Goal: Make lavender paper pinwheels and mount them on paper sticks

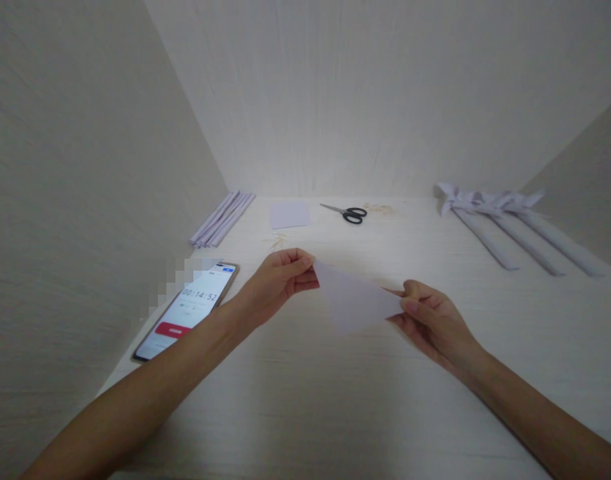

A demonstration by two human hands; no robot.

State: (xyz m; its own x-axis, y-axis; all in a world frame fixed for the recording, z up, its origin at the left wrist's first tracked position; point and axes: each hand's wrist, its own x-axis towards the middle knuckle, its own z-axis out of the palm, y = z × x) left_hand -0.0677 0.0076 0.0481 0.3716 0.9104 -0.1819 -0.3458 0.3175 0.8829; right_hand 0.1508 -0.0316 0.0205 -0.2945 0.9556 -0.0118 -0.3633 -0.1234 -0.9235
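A white sheet is being held up just above the desk. It's pinched at one corner by the left hand and at the opposite end by the right hand. Both grips are closed on the sheet, thumb over fingers, and it's pulled fairly flat between them.

So the step looks like the sheet being lined up in the air, with nothing folded or rolled yet as far as can be told. For any next move, both pinches would probably have to be kept even so the paper isn't skewed.

Left of the sheet, a phone with a timer screen is lying flat. Beyond the sheet, scissors and a smaller paper piece are laid out. Beyond it to the left there's a bundle of rolled tubes, and far to its right three rolls with bow-like tops. No containers can be seen tbh, so nothing is stored in anything.
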